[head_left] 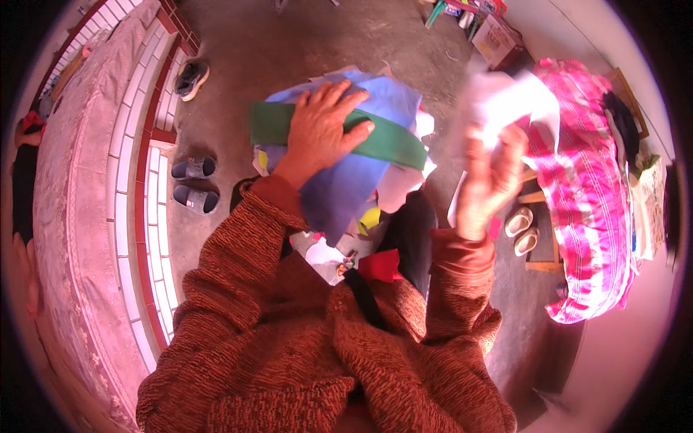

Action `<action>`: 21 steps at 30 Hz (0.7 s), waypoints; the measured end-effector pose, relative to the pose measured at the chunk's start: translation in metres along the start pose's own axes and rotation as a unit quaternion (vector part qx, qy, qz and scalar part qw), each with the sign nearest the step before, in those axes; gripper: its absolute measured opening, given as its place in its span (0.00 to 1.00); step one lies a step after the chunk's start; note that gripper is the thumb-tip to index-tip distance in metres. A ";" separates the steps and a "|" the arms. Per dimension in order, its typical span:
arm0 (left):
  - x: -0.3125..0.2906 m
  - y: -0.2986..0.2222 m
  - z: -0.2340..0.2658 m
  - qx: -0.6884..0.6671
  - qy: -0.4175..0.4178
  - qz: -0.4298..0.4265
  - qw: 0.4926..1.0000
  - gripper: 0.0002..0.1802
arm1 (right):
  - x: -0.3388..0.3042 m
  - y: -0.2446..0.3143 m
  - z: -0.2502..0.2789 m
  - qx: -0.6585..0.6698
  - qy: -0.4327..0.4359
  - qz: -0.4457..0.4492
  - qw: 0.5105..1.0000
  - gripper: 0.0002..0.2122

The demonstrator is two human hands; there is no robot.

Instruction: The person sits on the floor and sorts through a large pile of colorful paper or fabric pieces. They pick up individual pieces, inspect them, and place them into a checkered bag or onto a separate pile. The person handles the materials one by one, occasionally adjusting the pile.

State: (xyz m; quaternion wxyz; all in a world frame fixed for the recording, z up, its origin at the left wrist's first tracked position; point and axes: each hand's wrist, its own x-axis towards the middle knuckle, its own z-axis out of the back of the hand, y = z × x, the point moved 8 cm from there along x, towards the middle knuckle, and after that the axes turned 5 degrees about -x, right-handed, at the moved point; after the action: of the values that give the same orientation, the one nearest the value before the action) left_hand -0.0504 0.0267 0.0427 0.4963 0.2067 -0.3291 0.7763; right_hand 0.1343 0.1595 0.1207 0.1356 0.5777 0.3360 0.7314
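Observation:
My left hand [323, 130] lies with its fingers spread on a green strip [393, 146] that looks like cloth. Under that strip is a wide blue piece of cloth [393, 97], draped over a heap of mixed scraps in front of my lap. Raised off to the right, my right hand [492, 180] grips a thin white piece [512, 105], smeared by motion; whether it is cloth or paper I cannot tell. A pale pink scrap [401, 186] and a yellow scrap [369, 220] show at the heap's near edge. One red scrap [381, 265] rests on my lap.
Grey slippers [194, 185] and a dark shoe [191, 78] are on the floor at left, beside a white-tiled bed base [123, 209]. Pale slippers [521, 231] sit at right, near a pink checked cloth [588, 216] over wooden furniture. A cardboard box [497, 42] stands far right.

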 end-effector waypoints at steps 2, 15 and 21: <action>0.000 0.002 -0.003 0.002 0.013 0.004 1.000 0.27 | -0.009 0.025 -0.058 -0.006 0.104 0.115 0.988 0.14; -0.016 0.008 -0.010 0.023 0.017 -0.009 1.000 0.22 | -0.098 0.004 -0.140 -0.134 0.244 0.135 0.951 0.19; -0.025 0.030 -0.007 -0.450 -0.070 0.181 0.872 0.21 | -0.110 -0.002 -0.135 -0.130 0.233 0.135 0.954 0.19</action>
State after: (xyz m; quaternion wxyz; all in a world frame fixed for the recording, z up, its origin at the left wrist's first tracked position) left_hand -0.0675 0.0071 0.0129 0.3618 -0.0479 -0.7083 0.6042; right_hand 0.0401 0.0513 0.0222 0.0275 0.4085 0.1787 0.8947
